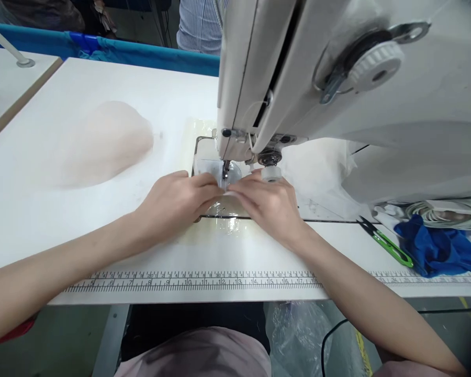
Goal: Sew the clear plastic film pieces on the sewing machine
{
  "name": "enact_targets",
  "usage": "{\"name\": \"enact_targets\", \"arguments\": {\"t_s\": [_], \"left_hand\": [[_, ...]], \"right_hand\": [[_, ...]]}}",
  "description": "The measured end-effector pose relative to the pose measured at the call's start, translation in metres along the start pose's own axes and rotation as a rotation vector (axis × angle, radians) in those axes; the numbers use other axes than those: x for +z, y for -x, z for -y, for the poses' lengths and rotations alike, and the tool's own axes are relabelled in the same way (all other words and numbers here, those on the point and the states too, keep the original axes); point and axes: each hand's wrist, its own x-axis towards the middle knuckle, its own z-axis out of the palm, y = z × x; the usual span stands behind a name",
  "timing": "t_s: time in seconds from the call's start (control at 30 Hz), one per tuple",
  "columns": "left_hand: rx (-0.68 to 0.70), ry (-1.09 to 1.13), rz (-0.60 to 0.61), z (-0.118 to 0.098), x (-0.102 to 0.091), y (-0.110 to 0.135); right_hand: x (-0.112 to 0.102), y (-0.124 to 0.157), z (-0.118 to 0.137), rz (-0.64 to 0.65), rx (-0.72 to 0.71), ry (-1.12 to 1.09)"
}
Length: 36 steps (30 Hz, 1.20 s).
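Note:
A white sewing machine (255,78) stands over the table, its presser foot (225,170) just beyond my fingertips. My left hand (180,201) is closed in a pinch at the left front of the foot. From the right, my right hand (272,207) also pinches, its fingertips almost meeting the left ones. A thin, pale strip of fabric (231,193) shows between them; my fingers cover most of it. More whitish, sheer fabric (317,162) lies behind my right hand, under the machine arm. A pale pink, see-through piece of material (118,141) rests on the table to the left.
A measuring tape (188,281) runs along the table's front edge. Green-handled thread snips (388,243), a blue cloth (443,246) and a coil of pale cord (451,213) lie at the right. Behind the table hangs blue fabric (149,52); a person in a striped top (199,26) is beyond it.

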Motion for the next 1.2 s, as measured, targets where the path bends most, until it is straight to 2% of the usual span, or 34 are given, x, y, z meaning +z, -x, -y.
{"name": "enact_targets", "arguments": {"t_s": [0.1,0.2,0.33,0.47,0.57,0.7,0.8,1.03,1.2], "left_hand": [[-0.119,0.262,0.123,0.005,-0.008,-0.014],[-0.104,0.38,0.168,0.016,-0.008,-0.026],[-0.081,0.436,0.229,0.024,-0.004,-0.033],[-0.075,0.474,0.222,0.024,-0.002,-0.029],[0.024,0.383,0.141,0.02,0.004,-0.019],[0.168,0.058,-0.06,0.013,0.014,-0.003],[0.205,-0.138,-0.133,0.007,0.016,0.005],[0.221,-0.239,-0.181,-0.001,0.012,0.009],[0.231,-0.282,-0.131,-0.004,0.012,0.013]], "right_hand": [[0.0,-0.002,-0.001,-0.006,0.12,-0.034],[0.0,-0.005,-0.001,-0.03,0.188,-0.015],[-0.001,-0.006,0.0,-0.086,0.168,0.01],[0.0,-0.005,0.0,-0.111,0.122,0.028],[-0.002,-0.002,0.002,-0.087,0.053,0.028],[-0.006,0.001,0.007,-0.019,-0.065,0.066],[-0.008,0.004,0.009,0.011,-0.124,0.099],[-0.009,0.007,0.005,0.061,-0.175,0.071],[-0.009,0.008,0.004,0.075,-0.241,0.127]]}}
